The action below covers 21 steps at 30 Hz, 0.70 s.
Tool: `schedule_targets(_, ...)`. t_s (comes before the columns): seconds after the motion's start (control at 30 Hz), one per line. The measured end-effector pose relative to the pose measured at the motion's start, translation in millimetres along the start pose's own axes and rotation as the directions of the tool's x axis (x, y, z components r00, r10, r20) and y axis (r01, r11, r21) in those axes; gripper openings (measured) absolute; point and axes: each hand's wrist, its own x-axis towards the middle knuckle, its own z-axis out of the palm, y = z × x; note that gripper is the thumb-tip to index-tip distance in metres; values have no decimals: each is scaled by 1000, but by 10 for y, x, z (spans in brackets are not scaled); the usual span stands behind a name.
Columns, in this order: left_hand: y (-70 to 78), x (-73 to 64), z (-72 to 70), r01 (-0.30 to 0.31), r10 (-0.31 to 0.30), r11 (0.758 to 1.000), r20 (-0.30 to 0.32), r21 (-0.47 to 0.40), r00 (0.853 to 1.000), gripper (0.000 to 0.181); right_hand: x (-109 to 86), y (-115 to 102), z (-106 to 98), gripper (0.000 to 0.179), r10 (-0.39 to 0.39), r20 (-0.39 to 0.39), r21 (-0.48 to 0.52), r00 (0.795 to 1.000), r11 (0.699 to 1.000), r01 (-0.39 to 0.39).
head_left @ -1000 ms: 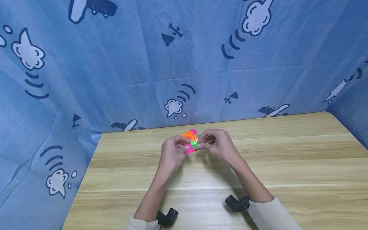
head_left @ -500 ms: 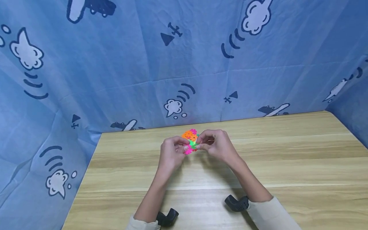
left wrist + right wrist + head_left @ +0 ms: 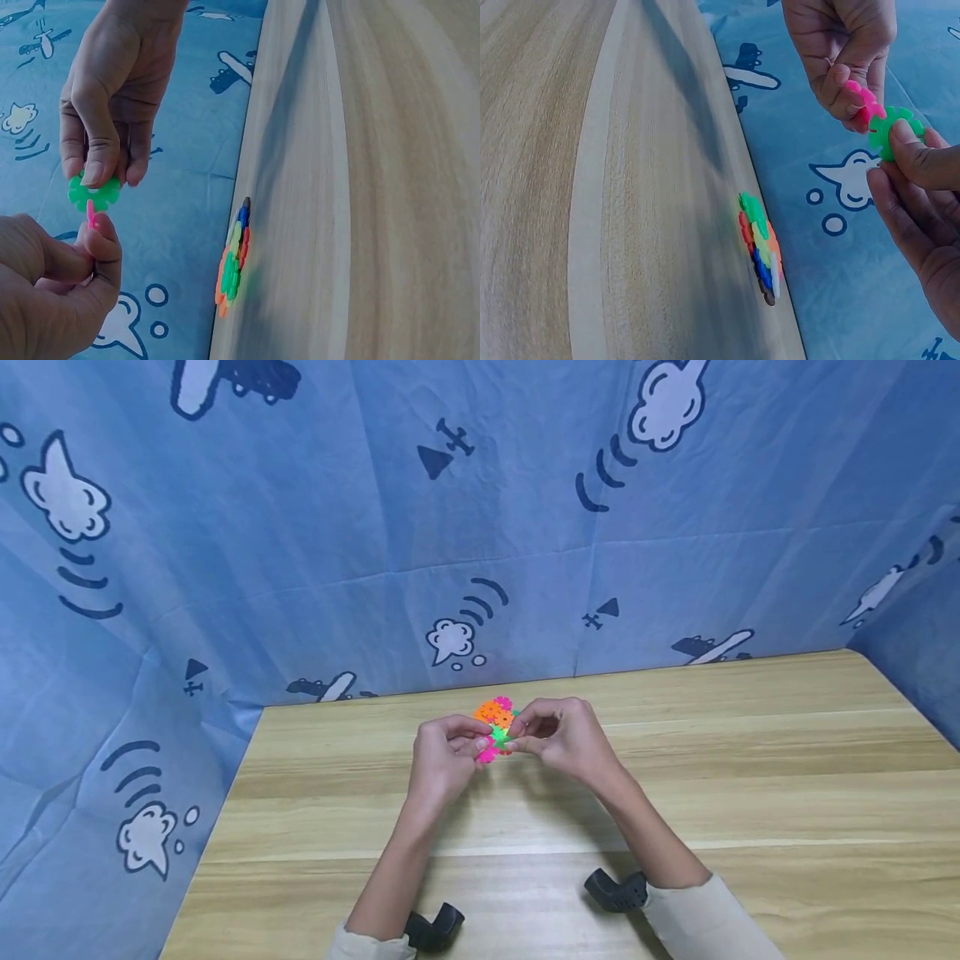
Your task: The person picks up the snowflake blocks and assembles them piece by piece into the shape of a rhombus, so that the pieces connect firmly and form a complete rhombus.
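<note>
Between thumb and fingers, my left hand pinches a pink notched snowflake disc. A green snowflake disc is pinched the same way in my right hand. The two discs meet at their edges above the table. In the left wrist view the green disc shows its face, while the pink one is seen edge-on, crosswise to it. Below the hands lies a small pile of similar discs in orange, red, green, blue, white and other colours. In the head view, the fingers partly hide the held discs.
The pile lies near the far edge of the wooden table, by a blue printed cloth hanging behind it. Black wrist mounts stick out from both wrists, low over the table.
Both hands have shifted slightly to the left with their discs, keeping the same pinch. The pile on the table looks unchanged.
</note>
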Motion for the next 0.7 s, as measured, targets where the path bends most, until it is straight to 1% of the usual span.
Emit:
schedule_targets(0.17, 21, -15, 14, -1, 2, 1000, -31, 20, 1000, 18, -8, -7, 8, 19, -12, -4, 8, 1000, 1000, 12)
schedule_targets(0.33, 30, -33, 23, 6, -5, 1000, -41, 19, 999, 13, -23, -23, 33, 18, -67, -18, -21, 998, 998, 67)
schedule_targets(0.43, 26, -25, 17, 6, -6, 1000, -43, 19, 999, 11, -23, -31, 53, 17, -63, -21, -36, 998, 997, 63)
schedule_targets(0.53, 18, -6, 10, 17, -16, 1000, -41, 12, 999, 12, -16, -14, 79, 17, -22, -25, -18, 999, 1000, 21)
schedule_targets(0.7, -6, 33, 6, 20, -21, 1000, -56, -13, 998, 13, 11, 54, 119, 17, 85, -31, 58, 996, 995, -84)
